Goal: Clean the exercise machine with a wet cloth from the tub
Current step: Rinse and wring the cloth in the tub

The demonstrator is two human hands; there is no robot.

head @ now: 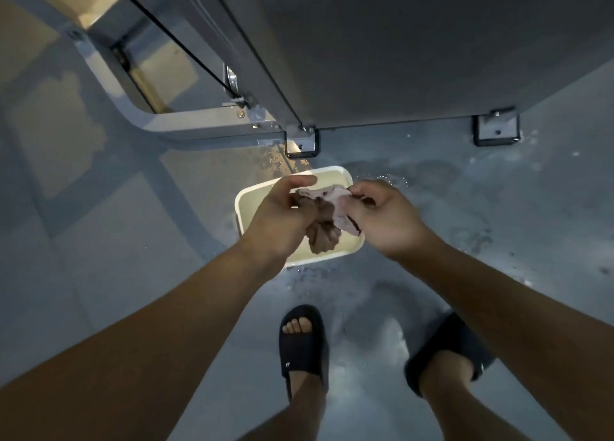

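Head view, looking straight down: the tub (240, 205), cream-white and rectangular, sits on the wet grey floor (133, 228), and both hands are right above it. The left hand (282, 214) has the cloth (324, 233) bunched in its curled fingers, thumb stretched out across the top, so that grip is closed on fabric. The right hand (382, 218) pinches the cloth's paler, pinkish edge between thumb and fingers, so its grip is on the cloth too. The cloth hangs between the two hands over the tub, a brownish crumpled wad drooping toward the tub's inside. Whether its lowest fold touches the bottom of the tub cannot be told.

Beyond the tub stands the exercise machine (398, 48), a broad grey panel rising toward the camera. Two dark foot brackets sit at its base: one (301, 141) just past the tub's far rim, the other (496, 131) well off to the right of the tub. Beyond the tub and to its left, a curved grey frame tube (186, 123) lies along the floor, and a black cable (172, 42) slants down to a small pulley (231, 81).

Water droplets glint on the floor just past the tub's far rim, and wet patches spread on its near side. There the person's feet stand in black sandals, the left one (300, 344) almost straight behind the tub, the right one (445, 347) off to the right of it.
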